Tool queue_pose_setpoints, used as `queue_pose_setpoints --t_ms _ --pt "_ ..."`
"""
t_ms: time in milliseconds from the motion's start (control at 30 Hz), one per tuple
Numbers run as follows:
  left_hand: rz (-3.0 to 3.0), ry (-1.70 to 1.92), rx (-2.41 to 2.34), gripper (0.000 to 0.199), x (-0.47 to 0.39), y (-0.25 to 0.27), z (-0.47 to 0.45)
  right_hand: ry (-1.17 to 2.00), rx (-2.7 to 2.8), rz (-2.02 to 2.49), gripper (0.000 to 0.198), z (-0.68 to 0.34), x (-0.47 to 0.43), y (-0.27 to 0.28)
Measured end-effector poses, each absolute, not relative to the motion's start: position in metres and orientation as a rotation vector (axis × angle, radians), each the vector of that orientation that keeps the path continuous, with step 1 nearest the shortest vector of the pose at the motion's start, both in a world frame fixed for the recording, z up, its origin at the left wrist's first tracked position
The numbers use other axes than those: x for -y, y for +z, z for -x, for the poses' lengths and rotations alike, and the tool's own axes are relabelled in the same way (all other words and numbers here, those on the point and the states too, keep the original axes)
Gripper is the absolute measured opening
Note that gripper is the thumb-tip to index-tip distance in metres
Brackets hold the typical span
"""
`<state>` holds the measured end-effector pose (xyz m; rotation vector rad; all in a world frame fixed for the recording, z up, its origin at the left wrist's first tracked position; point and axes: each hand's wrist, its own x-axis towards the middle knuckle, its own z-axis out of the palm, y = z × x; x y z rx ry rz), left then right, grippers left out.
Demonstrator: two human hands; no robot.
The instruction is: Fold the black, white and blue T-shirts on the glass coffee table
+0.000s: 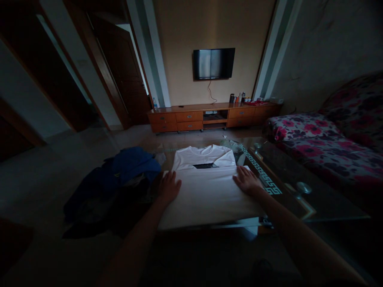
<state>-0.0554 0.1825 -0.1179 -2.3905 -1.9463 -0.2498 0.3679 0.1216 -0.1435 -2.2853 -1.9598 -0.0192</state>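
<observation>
A white T-shirt lies on the glass coffee table, its collar at the far end. The lower part is folded up over the chest, and a strip of dark print shows just beyond the fold's edge. My left hand rests on the left corner of that folded edge, palm down with fingers spread. On the opposite corner, my right hand lies flat on the cloth, its fingers stretched out too.
Blue and dark clothes are heaped on the left. Crumpled clear plastic lies past the shirt's right shoulder. Beyond stand a wooden TV cabinet with bottles and a wall television. A flowered sofa borders the right side.
</observation>
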Motion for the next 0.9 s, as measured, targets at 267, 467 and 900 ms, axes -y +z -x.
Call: queue_pose_setpoints --t_ms 267,467,900 --pt "2.556 -0.367 1.546 0.046 -0.143 -0.096 0.003 -0.097 2.036 2.222 0.07 -0.267 -0.111 -0.108" --pt "2.677 -0.282 1.62 0.053 -0.086 -0.116 -0.021 0.171 2.219 1.89 0.074 -0.189 -0.056 -0.116" --pt "2.54 -0.146 1.736 0.066 -0.088 -0.132 0.104 0.015 2.05 2.183 0.074 -0.384 0.017 -0.139"
